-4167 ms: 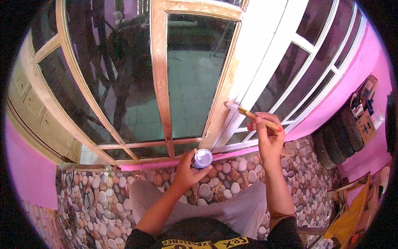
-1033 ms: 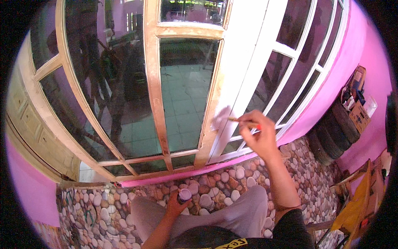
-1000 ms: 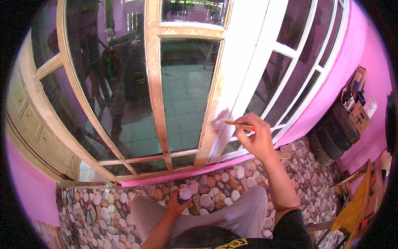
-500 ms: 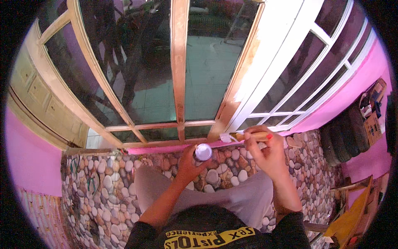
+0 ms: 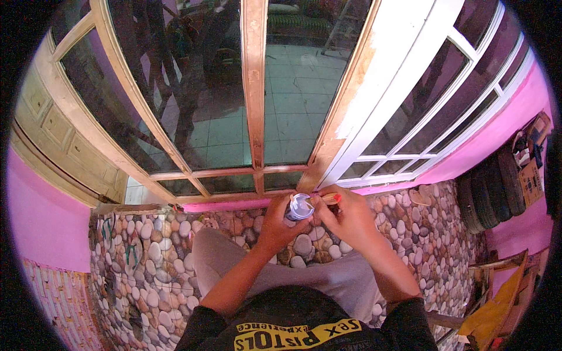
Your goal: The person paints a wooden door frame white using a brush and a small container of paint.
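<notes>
My left hand [image 5: 280,225] is wrapped round a small paint can [image 5: 300,207] with white paint in it, held above my lap. In my right hand [image 5: 346,219] is a paintbrush [image 5: 331,199] with a pale wooden handle and a red end. Its bristle end is over the can's mouth, partly hidden by my fingers and the rim. In front of me stands a wooden window frame [image 5: 253,117]. Bare brown wood shows on its left and middle bars, while the wide post [image 5: 389,70] on the right is coated white, with a ragged paint edge.
Glass panes [image 5: 216,111] fill the frame. A pebble-patterned floor [image 5: 155,251] lies around my legs, with sandals [image 5: 132,254] at the left. Stacked tyres [image 5: 497,190] and a cardboard box [image 5: 531,182] stand against the pink wall at the right. A yellow board [image 5: 497,304] leans at the lower right.
My right hand has moved left and slightly down, bringing the brush from beside the frame's lower corner to the can. My left hand has shifted slightly right and up with the can.
</notes>
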A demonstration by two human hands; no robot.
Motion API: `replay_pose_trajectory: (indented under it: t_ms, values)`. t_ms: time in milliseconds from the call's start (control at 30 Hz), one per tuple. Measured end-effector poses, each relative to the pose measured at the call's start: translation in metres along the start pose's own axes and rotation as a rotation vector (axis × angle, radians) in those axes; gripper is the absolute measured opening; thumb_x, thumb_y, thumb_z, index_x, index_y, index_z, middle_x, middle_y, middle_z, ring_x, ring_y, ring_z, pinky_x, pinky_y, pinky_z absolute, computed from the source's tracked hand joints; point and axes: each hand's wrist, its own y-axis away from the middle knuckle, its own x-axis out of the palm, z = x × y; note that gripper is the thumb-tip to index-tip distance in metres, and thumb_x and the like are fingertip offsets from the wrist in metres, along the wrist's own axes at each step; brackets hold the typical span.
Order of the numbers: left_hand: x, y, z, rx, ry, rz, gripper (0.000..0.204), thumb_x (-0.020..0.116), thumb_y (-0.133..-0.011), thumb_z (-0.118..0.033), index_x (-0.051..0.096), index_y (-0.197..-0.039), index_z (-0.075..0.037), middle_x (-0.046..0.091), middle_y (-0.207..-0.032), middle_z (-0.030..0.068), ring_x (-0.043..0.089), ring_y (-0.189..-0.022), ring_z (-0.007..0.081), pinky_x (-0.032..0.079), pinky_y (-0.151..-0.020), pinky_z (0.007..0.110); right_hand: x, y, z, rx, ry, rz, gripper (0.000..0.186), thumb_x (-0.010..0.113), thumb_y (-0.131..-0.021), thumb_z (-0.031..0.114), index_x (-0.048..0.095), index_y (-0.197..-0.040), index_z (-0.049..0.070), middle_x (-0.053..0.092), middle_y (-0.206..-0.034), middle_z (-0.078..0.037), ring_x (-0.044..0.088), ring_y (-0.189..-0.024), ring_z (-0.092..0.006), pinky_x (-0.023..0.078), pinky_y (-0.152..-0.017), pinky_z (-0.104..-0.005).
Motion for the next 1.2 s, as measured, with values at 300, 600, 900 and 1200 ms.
replay_pose_trajectory:
  t_ms: [300,600,900,1200]
  values:
    - [0.004,0.000,0.008,0.075,-0.018,-0.027,0.068,0.086,-0.079,-0.028,0.055,-0.133,-0.001,0.061,-0.124,0.0214,0.061,-0.116,0.0382,0.048,-0.102,0.046,0.009,-0.003,-0.011,0.059,-0.099,0.029,0.029,0.068,-0.093,0.024,0.063,-0.112,0.003,0.071,-0.086,-0.023,0.070,-0.081,-0.0442,0.055,-0.071,-0.0510]
    - [0.010,-0.001,0.014,0.077,-0.048,-0.064,0.077,0.092,-0.075,-0.026,0.052,-0.134,0.001,0.063,-0.126,0.0192,0.064,-0.116,0.0325,0.053,-0.099,0.043,-0.005,0.000,-0.003,0.096,-0.134,-0.114,0.019,0.068,-0.096,0.019,0.069,-0.104,0.002,0.074,-0.087,-0.017,0.075,-0.078,-0.0262,0.058,-0.069,-0.0364]
    - [0.011,-0.014,0.003,0.067,0.087,-0.078,0.067,0.089,-0.075,-0.027,0.056,-0.127,0.001,0.062,-0.118,0.0217,0.062,-0.111,0.0369,0.049,-0.097,0.045,-0.006,0.011,-0.035,0.360,-0.752,-0.352,0.014,0.064,-0.102,0.015,0.064,-0.101,0.001,0.070,-0.079,-0.009,0.066,-0.062,-0.0144,0.054,-0.053,-0.0271]
    - [0.009,-0.032,-0.019,0.136,0.027,-0.059,0.078,0.093,-0.075,-0.025,0.050,-0.135,0.003,0.062,-0.128,0.0207,0.063,-0.117,0.0323,0.049,-0.102,0.043,-0.014,0.019,-0.052,0.468,-1.029,-0.498,0.021,0.062,-0.102,0.019,0.063,-0.109,-0.001,0.069,-0.079,-0.012,0.067,-0.061,-0.0200,0.057,-0.053,-0.0321]
